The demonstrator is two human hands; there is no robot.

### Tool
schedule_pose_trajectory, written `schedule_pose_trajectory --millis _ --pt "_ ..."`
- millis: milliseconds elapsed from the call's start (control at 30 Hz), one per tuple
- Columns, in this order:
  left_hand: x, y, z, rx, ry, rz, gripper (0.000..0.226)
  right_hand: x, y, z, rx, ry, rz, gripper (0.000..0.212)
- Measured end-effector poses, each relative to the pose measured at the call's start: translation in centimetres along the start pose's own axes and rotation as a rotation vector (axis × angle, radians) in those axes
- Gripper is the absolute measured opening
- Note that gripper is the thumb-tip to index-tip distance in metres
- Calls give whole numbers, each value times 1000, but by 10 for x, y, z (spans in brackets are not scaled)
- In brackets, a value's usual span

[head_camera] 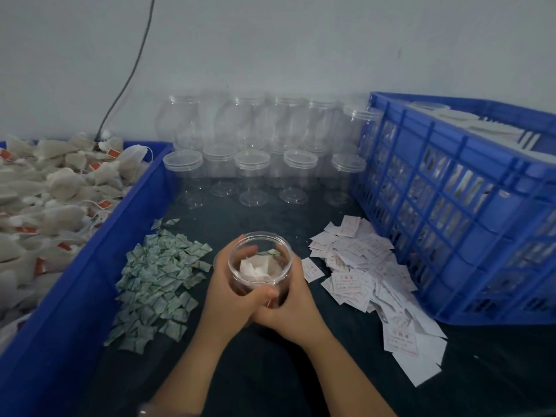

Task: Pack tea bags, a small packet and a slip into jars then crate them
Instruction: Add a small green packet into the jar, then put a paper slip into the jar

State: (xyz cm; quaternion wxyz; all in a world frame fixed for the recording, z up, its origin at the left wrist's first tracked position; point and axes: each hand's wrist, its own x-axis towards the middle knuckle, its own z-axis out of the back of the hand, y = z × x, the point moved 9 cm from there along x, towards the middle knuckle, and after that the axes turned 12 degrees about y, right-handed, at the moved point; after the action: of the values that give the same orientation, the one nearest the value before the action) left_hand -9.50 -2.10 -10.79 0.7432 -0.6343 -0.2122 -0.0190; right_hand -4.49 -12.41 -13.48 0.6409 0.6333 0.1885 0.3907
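Left hand (228,285) and right hand (290,300) grip the jar (260,240), tea bags (255,267) and packet (273,252) inside. Next, the crate (451,127); empty jars (252,164) wait.

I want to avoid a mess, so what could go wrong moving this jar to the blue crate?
The jar, gripped by the left hand and right hand, has no lid: tipping it toward the crate could spill its contents. The loose slips lie between jar and crate, so a low sweep may scatter them.
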Motion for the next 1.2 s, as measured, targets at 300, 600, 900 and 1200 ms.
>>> schedule_pose_trajectory --millis 300,600,900,1200 --pt "-1 8 -3 -19 13 -2 73 3 -11 63 -778 47 -434 65" --pt "0 16 -4 -78 0 -3 76 15 -21 68 -1111 -270 -421 26" --pt "1 20 -2 -83 -19 3 79 6 71 79 -334 -634 144 33" --pt "2 26 1 -28 -22 9 75 34 91 -13 -975 243 66 55"
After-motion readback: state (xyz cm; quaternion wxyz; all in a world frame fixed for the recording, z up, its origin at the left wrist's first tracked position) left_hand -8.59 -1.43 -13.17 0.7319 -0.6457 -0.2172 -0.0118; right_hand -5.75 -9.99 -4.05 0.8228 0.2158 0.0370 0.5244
